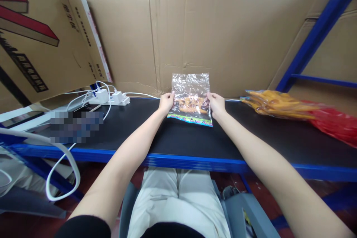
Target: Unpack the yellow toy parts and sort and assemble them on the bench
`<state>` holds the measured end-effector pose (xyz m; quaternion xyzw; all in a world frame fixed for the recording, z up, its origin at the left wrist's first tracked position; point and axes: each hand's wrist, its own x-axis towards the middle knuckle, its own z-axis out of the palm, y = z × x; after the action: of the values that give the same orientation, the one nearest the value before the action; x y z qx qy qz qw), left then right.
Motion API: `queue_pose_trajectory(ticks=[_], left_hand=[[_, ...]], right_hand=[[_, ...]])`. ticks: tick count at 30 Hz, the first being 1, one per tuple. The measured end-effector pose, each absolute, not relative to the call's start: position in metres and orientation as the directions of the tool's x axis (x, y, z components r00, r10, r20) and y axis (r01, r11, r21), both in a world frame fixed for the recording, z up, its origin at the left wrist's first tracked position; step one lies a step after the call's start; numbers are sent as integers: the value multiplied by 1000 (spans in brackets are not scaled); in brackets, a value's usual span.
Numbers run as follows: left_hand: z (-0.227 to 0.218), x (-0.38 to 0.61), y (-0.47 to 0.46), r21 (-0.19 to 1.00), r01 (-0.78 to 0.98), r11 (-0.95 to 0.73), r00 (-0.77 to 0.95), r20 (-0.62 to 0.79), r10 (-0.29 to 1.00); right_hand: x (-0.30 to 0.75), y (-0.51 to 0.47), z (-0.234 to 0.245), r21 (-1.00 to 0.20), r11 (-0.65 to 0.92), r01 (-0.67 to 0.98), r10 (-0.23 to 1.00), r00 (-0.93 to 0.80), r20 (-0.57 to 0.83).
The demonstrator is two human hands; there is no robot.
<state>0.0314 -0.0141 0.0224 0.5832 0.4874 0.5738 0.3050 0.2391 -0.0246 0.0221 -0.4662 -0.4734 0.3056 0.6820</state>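
A clear plastic bag point(190, 84) with orange-brown pieces inside is stretched between my two hands over the black shelf top point(178, 143). Along its near edge runs a colourful printed strip. My left hand point(167, 102) pinches the bag's left side, thumb on top. On the opposite side, my right hand point(216, 104) grips the bag between thumb and fingers. What exactly the orange pieces are, I cannot make out through the shiny film.
To the right lie orange items in clear bags point(276, 104) and a red plastic bundle point(334, 121). A white power strip point(122, 101) with chargers and cables sits at left. Cardboard point(212, 37) walls the back. A blue metal edge point(189, 161) runs along the front.
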Motion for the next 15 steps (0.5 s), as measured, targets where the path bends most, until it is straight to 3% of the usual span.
queue_pose_trajectory(ticks=[5, 10, 15], left_hand=[[18, 36, -13, 965, 176, -194, -129, 218, 967], [18, 33, -11, 900, 245, -361, -250, 418, 873], [21, 31, -11, 816, 319, -482, -259, 564, 785]], right_hand=[[241, -26, 22, -772, 564, 294, 710, 305, 635], [237, -29, 23, -801, 520, 295, 735, 323, 596], [237, -22, 18, -812, 517, 271, 731, 354, 584]])
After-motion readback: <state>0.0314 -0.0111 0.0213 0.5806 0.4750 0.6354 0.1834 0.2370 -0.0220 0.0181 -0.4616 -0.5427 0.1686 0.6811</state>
